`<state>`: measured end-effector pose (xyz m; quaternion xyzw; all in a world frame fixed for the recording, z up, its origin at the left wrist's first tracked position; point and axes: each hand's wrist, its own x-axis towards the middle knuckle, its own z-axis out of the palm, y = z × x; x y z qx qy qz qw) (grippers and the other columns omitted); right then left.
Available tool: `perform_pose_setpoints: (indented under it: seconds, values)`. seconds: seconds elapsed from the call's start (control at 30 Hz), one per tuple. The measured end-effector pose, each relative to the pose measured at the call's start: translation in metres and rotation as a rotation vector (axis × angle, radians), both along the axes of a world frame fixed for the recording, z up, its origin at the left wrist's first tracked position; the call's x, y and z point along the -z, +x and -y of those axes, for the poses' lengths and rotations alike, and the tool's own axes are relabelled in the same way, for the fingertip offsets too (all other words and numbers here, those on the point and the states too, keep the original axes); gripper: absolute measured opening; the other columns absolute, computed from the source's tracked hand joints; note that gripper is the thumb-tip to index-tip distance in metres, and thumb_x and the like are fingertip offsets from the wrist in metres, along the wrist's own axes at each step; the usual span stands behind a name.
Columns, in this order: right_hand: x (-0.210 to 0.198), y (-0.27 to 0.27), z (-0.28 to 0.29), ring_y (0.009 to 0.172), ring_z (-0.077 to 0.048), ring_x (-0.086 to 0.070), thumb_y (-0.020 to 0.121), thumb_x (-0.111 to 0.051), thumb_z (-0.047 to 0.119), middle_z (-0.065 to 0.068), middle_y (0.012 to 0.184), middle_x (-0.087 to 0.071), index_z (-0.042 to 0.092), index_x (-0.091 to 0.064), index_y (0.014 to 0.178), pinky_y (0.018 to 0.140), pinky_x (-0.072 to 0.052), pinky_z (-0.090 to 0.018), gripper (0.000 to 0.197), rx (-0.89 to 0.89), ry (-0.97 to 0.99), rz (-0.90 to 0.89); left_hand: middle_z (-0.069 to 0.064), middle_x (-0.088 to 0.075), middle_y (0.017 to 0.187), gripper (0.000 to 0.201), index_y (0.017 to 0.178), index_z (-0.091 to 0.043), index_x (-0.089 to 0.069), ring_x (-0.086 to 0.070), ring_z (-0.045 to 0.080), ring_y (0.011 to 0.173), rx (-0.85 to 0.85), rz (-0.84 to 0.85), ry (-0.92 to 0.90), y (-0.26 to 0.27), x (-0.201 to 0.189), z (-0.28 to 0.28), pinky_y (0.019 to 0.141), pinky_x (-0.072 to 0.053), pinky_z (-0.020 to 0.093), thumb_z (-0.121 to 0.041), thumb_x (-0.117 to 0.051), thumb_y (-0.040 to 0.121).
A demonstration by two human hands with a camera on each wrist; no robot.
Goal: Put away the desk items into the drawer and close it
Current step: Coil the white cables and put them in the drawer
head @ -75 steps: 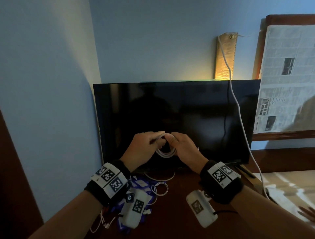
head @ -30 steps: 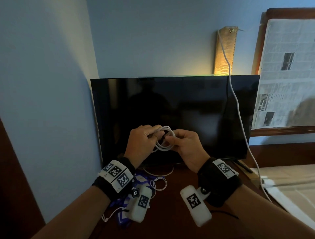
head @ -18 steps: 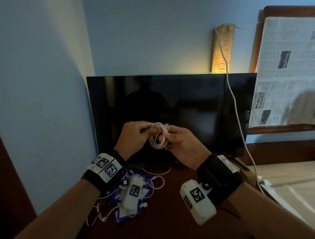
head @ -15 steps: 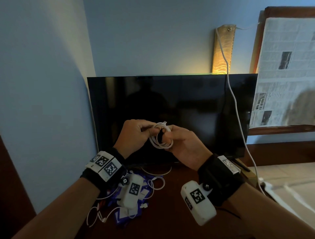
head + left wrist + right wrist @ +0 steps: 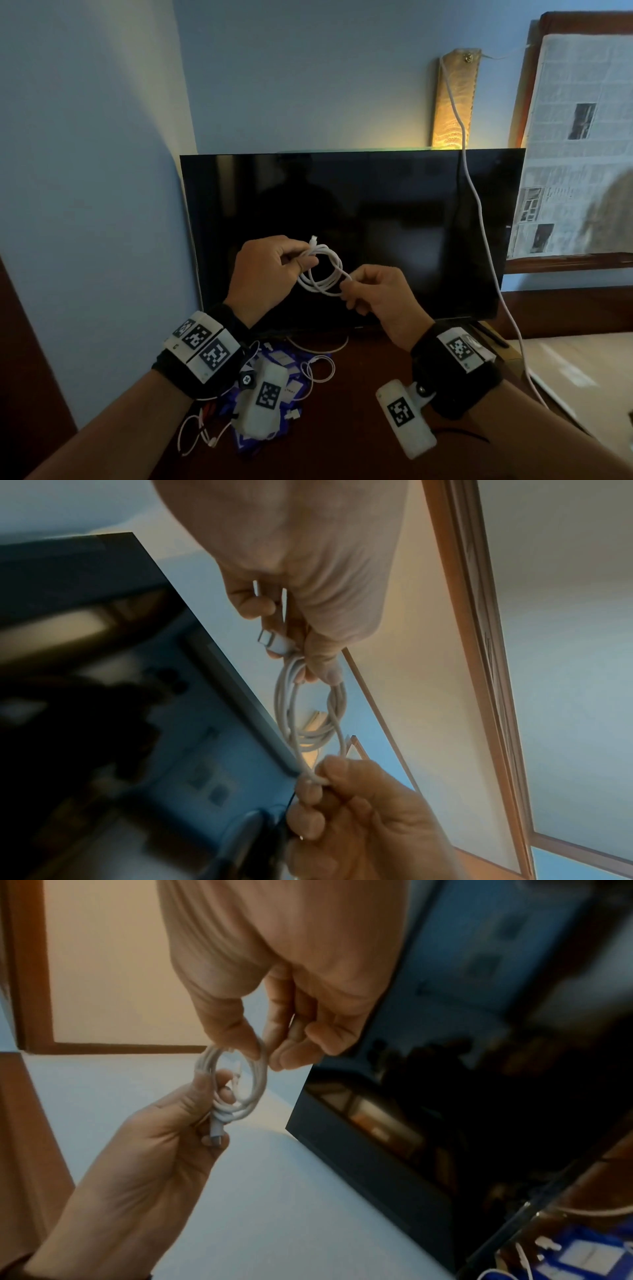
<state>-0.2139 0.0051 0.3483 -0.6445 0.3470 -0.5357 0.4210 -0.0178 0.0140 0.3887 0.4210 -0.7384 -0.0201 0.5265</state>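
Observation:
A coiled white cable [image 5: 322, 270] hangs in the air in front of the dark screen, held between both hands. My left hand [image 5: 270, 270] pinches the top of the coil with thumb and fingers, and one plug end [image 5: 312, 240] sticks up beside it. My right hand [image 5: 376, 291] pinches the lower right side of the loop. In the left wrist view the coiled cable [image 5: 308, 715] runs from my left hand [image 5: 301, 631] down to my right hand [image 5: 329, 785]. The right wrist view shows the coiled cable [image 5: 240, 1085] held the same way. No drawer is in view.
A black screen [image 5: 394, 222] stands on the dark wooden desk [image 5: 342, 428] against the blue wall. Blue and white cards [image 5: 284, 387] and thin white cables [image 5: 318, 370] lie on the desk under my left wrist. A long white wire [image 5: 479, 219] hangs down at the right.
My hands have drawn slightly apart, opening the white coil into a wider loop. The right hand has dropped lower and to the right.

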Motion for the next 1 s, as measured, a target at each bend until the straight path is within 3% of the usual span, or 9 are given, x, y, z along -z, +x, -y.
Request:
perform_pose_setpoints:
  seconds: [0.2, 0.4, 0.53, 0.63, 0.7, 0.8, 0.9, 1.0]
  values:
    - [-0.005, -0.014, -0.005, 0.061, -0.014, -0.051, 0.087, -0.063, 0.007, -0.006, 0.071, -0.061, 0.005, -0.066, 0.076, 0.052, -0.038, -0.023, 0.011, -0.159, 0.067, 0.03, -0.007, -0.071, 0.082, 0.015, 0.094, -0.018, -0.076, -0.067, 0.009, 0.077, -0.004, 0.009, 0.029, 0.014, 0.0, -0.003, 0.077, -0.055, 0.038, -0.019, -0.076, 0.079]
    - [-0.01, -0.009, -0.012, 0.058, -0.013, -0.045, 0.089, -0.057, 0.003, -0.007, 0.069, -0.055, 0.003, -0.061, 0.078, 0.051, -0.036, -0.022, 0.013, -0.129, 0.045, -0.034, -0.006, -0.072, 0.084, 0.015, 0.096, -0.018, -0.076, -0.067, 0.009, 0.079, -0.033, -0.006, 0.044, 0.012, -0.004, -0.006, 0.08, -0.055, 0.039, -0.02, -0.075, 0.081]
    - [-0.006, 0.0, -0.01, 0.059, -0.014, -0.045, 0.088, -0.063, 0.004, -0.01, 0.071, -0.054, 0.006, -0.061, 0.074, 0.052, -0.038, -0.022, 0.014, -0.012, 0.007, -0.04, -0.012, -0.073, 0.076, 0.01, 0.09, -0.034, -0.075, -0.068, 0.003, 0.079, -0.03, -0.12, 0.128, 0.004, -0.003, -0.01, 0.084, -0.055, 0.038, -0.026, -0.072, 0.084]
    - [-0.001, 0.008, -0.01, 0.056, -0.016, -0.048, 0.09, -0.06, 0.004, -0.007, 0.067, -0.061, 0.001, -0.064, 0.08, 0.05, -0.039, -0.024, 0.012, 0.043, 0.034, -0.017, -0.007, -0.074, 0.075, 0.018, 0.077, -0.046, -0.071, -0.07, 0.012, 0.08, 0.006, -0.26, 0.226, -0.007, 0.006, -0.013, 0.085, -0.055, 0.046, -0.03, -0.07, 0.085]
    - [0.002, 0.014, -0.011, 0.059, -0.017, -0.056, 0.092, -0.055, 0.002, -0.008, 0.07, -0.067, -0.002, -0.065, 0.085, 0.052, -0.043, -0.025, 0.013, 0.065, 0.078, 0.028, -0.003, -0.074, 0.076, 0.017, 0.076, -0.044, -0.071, -0.071, 0.017, 0.081, 0.007, -0.343, 0.29, -0.014, 0.015, -0.016, 0.085, -0.055, 0.048, -0.031, -0.07, 0.085]
    - [0.004, 0.02, -0.014, 0.065, -0.019, -0.062, 0.092, -0.052, 0.002, -0.013, 0.075, -0.069, -0.001, -0.068, 0.089, 0.057, -0.049, -0.026, 0.017, 0.015, 0.183, 0.222, -0.004, -0.074, 0.078, 0.009, 0.08, -0.034, -0.074, -0.07, 0.013, 0.083, 0.007, -0.43, 0.356, -0.019, 0.023, -0.017, 0.087, -0.055, 0.044, -0.03, -0.069, 0.087]
    - [0.001, 0.023, -0.016, 0.065, -0.019, -0.062, 0.091, -0.059, 0.011, -0.011, 0.073, -0.065, 0.0, -0.066, 0.086, 0.06, -0.051, -0.027, 0.015, -0.008, 0.198, 0.324, 0.01, -0.072, 0.076, 0.017, 0.077, -0.022, -0.075, -0.068, 0.026, 0.078, 0.019, -0.45, 0.373, -0.022, 0.028, -0.019, 0.08, -0.055, 0.046, -0.03, -0.066, 0.089]
    - [-0.001, 0.026, -0.017, 0.063, -0.016, -0.06, 0.086, -0.067, 0.013, -0.009, 0.07, -0.063, 0.005, -0.062, 0.076, 0.061, -0.051, -0.027, 0.014, 0.036, 0.158, 0.303, 0.013, -0.071, 0.075, 0.019, 0.077, -0.017, -0.075, -0.066, 0.018, 0.071, 0.049, -0.477, 0.384, -0.025, 0.03, -0.021, 0.075, -0.054, 0.039, -0.029, -0.066, 0.089]
